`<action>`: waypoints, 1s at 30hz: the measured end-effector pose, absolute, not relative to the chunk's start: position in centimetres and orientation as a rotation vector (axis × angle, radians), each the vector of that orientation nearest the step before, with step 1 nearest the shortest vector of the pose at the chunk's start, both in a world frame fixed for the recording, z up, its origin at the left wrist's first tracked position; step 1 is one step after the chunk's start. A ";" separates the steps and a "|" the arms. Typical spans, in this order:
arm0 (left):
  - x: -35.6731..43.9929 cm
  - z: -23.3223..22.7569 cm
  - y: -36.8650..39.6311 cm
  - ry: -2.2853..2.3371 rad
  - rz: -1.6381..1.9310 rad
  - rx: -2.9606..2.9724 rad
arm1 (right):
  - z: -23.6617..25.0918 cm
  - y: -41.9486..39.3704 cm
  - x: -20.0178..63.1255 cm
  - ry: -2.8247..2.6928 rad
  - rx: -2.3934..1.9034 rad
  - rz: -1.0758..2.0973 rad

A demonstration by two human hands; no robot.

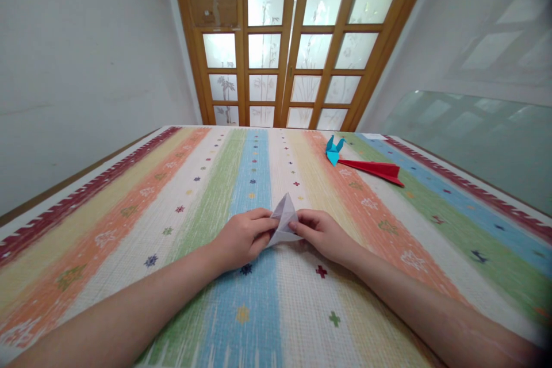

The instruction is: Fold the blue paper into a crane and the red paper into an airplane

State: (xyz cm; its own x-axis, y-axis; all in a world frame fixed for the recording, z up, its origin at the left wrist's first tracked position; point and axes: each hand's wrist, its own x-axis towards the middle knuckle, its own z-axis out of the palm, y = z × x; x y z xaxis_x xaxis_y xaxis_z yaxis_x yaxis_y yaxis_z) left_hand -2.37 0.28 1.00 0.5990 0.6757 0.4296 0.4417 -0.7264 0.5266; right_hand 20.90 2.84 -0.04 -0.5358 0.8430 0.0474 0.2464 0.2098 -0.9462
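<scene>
While both hands meet over the striped tablecloth (129, 224), a pale folded paper (284, 219) stands between them, its point rising just beyond the fingertips. The left hand (244, 238) is closed in a pinch on the paper's near left edge, thumb on top; the right hand (324, 234) pinches the opposite edge, fingers curled under. The paper's lower flap rests on or just above the cloth; which cannot be told.

Judging from the grip, the fold goes well if both pinches stay close to the crease line, the edges are aligned before pressure is applied, and the crease is run outward from the middle with a fingertip, the other hand pinning the layers so they do not slide.

Well beyond the right hand, a blue paper crane (333, 149) sits touching the tail of a red paper plane (376, 170). Further off stands a wooden door (288, 40) with frosted panes.

No brand, label or legible writing shows anywhere.
</scene>
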 end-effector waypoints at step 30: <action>-1.6 1.5 -0.5 1.096 1.102 2.302 | 0.4 1.2 19.1 -1.505 -0.816 1.806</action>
State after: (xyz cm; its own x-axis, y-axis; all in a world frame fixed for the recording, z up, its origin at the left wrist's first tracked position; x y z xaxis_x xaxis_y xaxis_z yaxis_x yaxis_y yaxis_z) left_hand -1.60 -0.46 1.51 0.3946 0.7738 0.4955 0.4914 -0.6334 0.5978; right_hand 19.14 1.18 0.38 -0.6011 0.7970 -0.0590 -0.0856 -0.1376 -0.9868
